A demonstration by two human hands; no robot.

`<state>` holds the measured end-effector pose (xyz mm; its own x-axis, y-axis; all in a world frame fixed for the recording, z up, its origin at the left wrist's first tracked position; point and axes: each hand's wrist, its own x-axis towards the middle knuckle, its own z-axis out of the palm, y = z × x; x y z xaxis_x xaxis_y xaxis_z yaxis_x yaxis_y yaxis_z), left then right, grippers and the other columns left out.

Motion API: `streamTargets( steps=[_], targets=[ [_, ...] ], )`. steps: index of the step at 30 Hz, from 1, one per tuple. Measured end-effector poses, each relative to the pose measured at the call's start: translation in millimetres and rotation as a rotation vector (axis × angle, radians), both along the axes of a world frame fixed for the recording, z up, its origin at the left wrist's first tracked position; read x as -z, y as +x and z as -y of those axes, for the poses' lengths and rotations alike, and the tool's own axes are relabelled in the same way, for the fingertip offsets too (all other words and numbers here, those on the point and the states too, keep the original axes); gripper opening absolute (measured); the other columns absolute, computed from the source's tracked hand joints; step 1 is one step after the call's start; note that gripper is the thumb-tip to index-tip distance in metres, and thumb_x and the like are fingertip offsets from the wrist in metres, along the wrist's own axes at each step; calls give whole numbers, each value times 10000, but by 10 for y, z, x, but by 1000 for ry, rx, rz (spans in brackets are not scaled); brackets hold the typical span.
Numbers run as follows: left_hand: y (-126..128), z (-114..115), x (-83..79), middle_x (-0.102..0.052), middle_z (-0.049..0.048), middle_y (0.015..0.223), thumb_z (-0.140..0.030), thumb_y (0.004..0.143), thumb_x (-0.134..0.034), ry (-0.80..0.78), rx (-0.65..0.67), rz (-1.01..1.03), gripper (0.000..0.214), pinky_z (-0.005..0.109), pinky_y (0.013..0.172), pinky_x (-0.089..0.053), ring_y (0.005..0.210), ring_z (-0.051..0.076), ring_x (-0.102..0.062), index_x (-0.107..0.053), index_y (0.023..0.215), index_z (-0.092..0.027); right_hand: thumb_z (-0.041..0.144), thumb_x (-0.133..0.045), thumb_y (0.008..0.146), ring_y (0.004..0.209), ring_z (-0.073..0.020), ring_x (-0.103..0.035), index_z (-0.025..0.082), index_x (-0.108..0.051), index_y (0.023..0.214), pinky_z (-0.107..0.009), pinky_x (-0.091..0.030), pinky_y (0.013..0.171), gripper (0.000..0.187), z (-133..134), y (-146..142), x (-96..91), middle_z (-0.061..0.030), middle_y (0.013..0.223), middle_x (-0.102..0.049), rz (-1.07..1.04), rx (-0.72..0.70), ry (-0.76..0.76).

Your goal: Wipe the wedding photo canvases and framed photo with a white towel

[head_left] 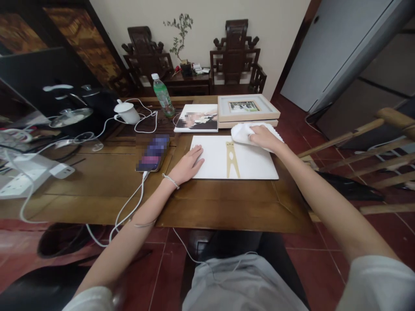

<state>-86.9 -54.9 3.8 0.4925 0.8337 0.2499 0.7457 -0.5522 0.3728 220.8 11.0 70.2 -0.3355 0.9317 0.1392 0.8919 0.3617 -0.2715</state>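
Fingers of the right hand (265, 139) grip a white cloth (240, 133); the left hand (187, 166) lies outstretched on the white board (259, 166), where light pressure should steady wiping.

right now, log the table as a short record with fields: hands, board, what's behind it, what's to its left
left hand: palm down at the board's left edge
right hand: on white cloth, at the board's far right corner
board: white, flat, tan forked piece on it
behind: photo panel, framed picture
left: phone with white cable, green-labelled bottle, lidded white cup
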Motion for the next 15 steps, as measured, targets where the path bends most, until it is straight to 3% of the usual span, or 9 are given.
streamTargets(
  steps=[2,5,11,15],
  targets=[
    [-3,0,1,-409,163,1496,-368,962,-354,4,4,1,485,460,1188,-253,1420,265,-332,-460,1351,-100,139,-434,701,858,-280,-550,214,-484,687,-339,-387,724,90,-1,0,25,-114,857,-650,-36,6,3],
    [1,-1,6,-408,182,1491,-362,962,-349,8,5,-6,493,452,1189,-248,1418,270,-333,-463,1346,-74,156,-420,727,802,-266,-546,231,-407,655,-341,-384,704,104,230,30,58,-102,785,-611,-32,-1,-6],
    [13,-2,20,-388,181,1505,-360,964,-346,5,-12,-13,497,460,1187,-250,1423,275,-323,-456,1355,-73,154,-418,727,783,-272,-540,252,-319,655,-373,-408,752,157,1239,137,86,-75,704,-544,80,-46,-42],
    [6,-7,32,-380,178,1511,-369,966,-343,-2,-17,-18,505,459,1187,-251,1428,275,-312,-452,1361,-74,97,-381,728,787,-249,-557,253,-308,648,-400,-373,926,190,1751,156,63,-35,648,-532,61,-155,-90]
  ],
)
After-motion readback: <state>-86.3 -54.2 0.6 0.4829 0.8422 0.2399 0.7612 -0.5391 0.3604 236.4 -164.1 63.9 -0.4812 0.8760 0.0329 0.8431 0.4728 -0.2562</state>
